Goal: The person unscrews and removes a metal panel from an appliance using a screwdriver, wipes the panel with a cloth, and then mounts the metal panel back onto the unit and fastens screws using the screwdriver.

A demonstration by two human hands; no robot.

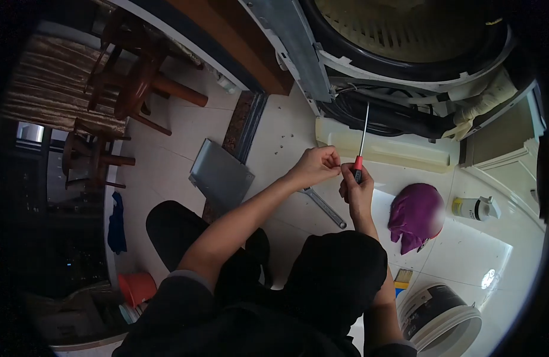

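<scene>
My right hand is wrapped around the red and black handle of a screwdriver, whose long shaft points up toward the opened machine. Just left of it, my left hand is closed in a pinch, its fingertips close to my right thumb. Whatever the pinch holds is too small to make out. Below my hands, a metal wrench lies on the tiles. Ahead stands the machine with its round drum exposed and black hoses beneath. Several small screws are scattered on the floor to the left.
A grey metal panel lies at left by the door sill. To the right are a purple cloth, a white bottle, a brush and a bucket. Wooden stools and a red bucket stand farther left.
</scene>
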